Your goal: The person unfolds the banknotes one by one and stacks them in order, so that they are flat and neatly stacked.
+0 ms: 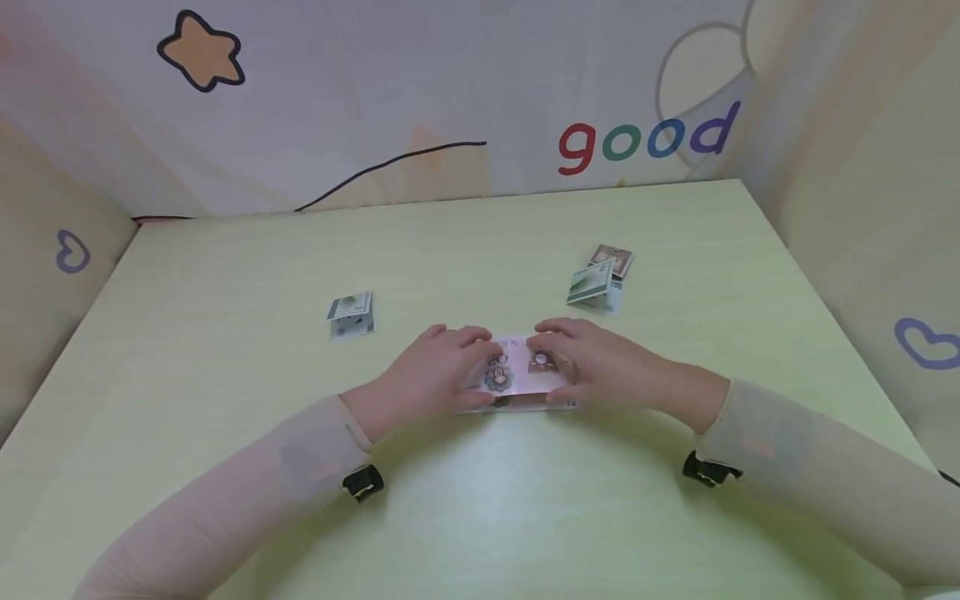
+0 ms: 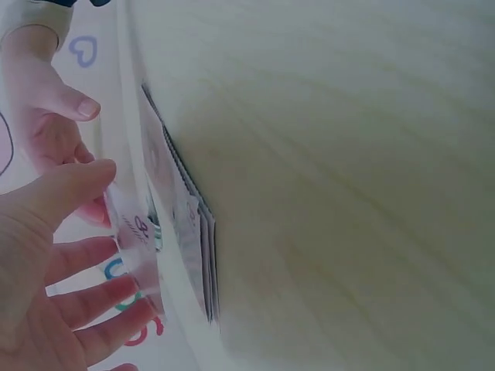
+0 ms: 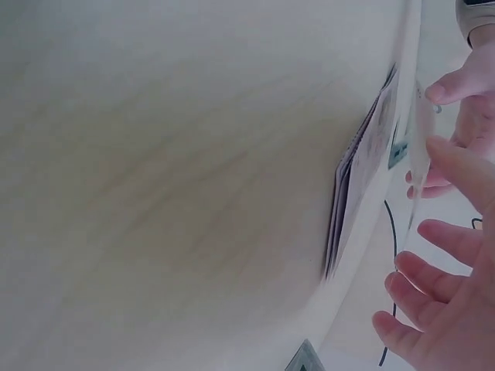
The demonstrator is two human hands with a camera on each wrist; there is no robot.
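Both hands are at the middle of the table around a pale pinkish banknote (image 1: 522,379) with brownish printed motifs. My left hand (image 1: 431,371) holds its left end between thumb and fingertips. At the right end, my right hand (image 1: 607,362) pinches the note the same way. In the left wrist view, the held note (image 2: 135,243) is raised above a stack of several banknotes (image 2: 186,224) lying on the table. That stack (image 3: 363,170) shows its layered edges in the right wrist view; from the head, it is mostly hidden under the held note and hands.
A folded green banknote (image 1: 351,315) stands partly raised on the left of the table. Toward the back right, another folded green note (image 1: 592,285) overlaps a brownish banknote (image 1: 618,260). Printed cloth walls (image 1: 360,92) border the table (image 1: 480,508) at the back and sides.
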